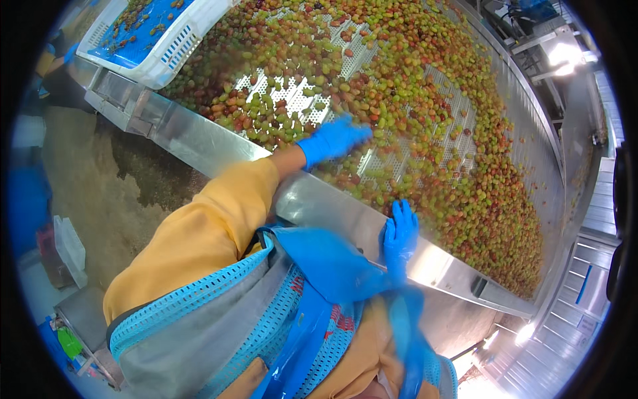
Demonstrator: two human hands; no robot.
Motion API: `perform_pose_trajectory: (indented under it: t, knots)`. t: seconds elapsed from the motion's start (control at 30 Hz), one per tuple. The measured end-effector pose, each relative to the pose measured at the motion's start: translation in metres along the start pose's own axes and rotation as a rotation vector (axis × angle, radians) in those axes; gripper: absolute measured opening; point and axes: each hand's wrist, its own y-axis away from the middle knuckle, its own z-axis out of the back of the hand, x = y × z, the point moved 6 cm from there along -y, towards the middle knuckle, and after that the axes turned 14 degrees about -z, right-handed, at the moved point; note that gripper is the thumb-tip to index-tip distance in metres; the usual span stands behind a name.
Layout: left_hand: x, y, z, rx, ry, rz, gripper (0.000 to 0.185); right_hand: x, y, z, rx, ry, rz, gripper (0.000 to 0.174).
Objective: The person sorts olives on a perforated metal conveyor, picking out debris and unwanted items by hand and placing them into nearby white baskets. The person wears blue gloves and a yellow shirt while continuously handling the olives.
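Note:
Loose green and red grapes (408, 114) lie spread over a perforated metal sorting table (356, 57). My left hand (334, 139), in a blue glove, reaches across the near metal rim (334, 204) and is low over the grapes. It is blurred, and whether any grape is under or in its fingers is hidden. My right hand (401, 237), also gloved in blue, rests at the rim farther right. Its fingers are spread a little, pointing towards the nearest grapes, and nothing shows in them.
A white plastic crate (182, 50) holding a blue sheet (122, 47) with stems and a few grapes sits on the table's left corner. Beyond it, part of another person (47, 65) shows. A wet patch (149, 169) darkens the floor. A metal side wall (528, 95) bounds the far right.

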Motion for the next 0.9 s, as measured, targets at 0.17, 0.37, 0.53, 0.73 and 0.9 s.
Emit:
perform_pose_trajectory:
  t: [0.17, 0.37, 0.53, 0.73, 0.9]
  knots:
    - [-0.014, -0.017, 0.01, 0.0, 0.205, -0.19, 0.037, 0.0, -0.006, -0.001, 0.004, -0.002, 0.024, 0.043]
    - [0.18, 0.013, 0.13, -0.222, -0.142, 0.263, 0.036, -0.007, -0.003, 0.01, -0.017, -0.042, -0.004, 0.04]
    - [0.212, 0.017, 0.142, -0.008, -0.156, 0.466, 0.029, -0.02, -0.001, 0.009, -0.022, -0.027, -0.027, 0.036]
    - [0.206, 0.005, 0.088, -0.013, -0.282, 0.524, 0.024, -0.026, -0.003, 0.013, -0.005, 0.015, -0.018, 0.034]
    - [0.167, -0.01, 0.085, 0.102, -0.19, 0.509, 0.03, -0.039, -0.002, 0.008, 0.0, 0.067, 0.064, 0.042]
